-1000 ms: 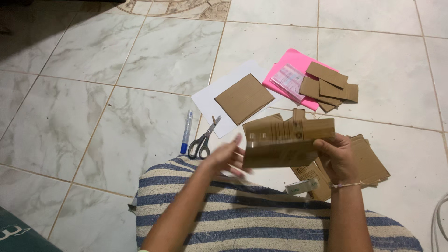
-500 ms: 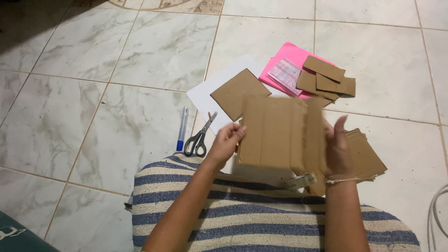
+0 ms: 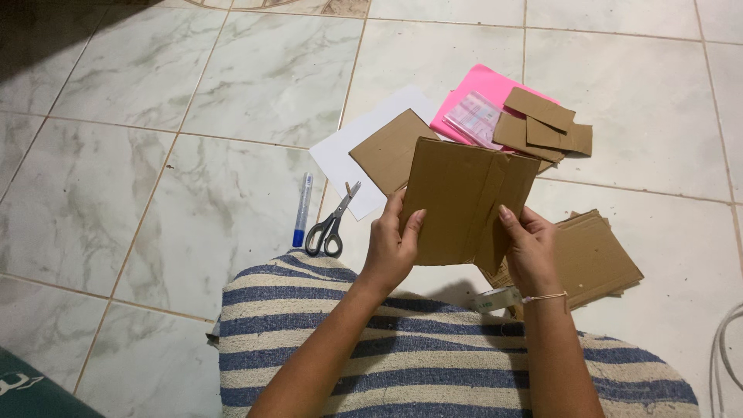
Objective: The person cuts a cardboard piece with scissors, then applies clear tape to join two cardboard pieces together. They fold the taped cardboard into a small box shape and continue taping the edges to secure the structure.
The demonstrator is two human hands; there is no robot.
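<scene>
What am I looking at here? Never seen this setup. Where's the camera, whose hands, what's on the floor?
No machine: a person wears one camera on the head, looking down at their own lap and a tiled floor. The left hand and right hand hold a folded cardboard piece by its edges. On the floor lie scissors, a blue pen, a white sheet with a cardboard square on it, a pink sheet under small cardboard scraps, and a cardboard stack at right.
</scene>
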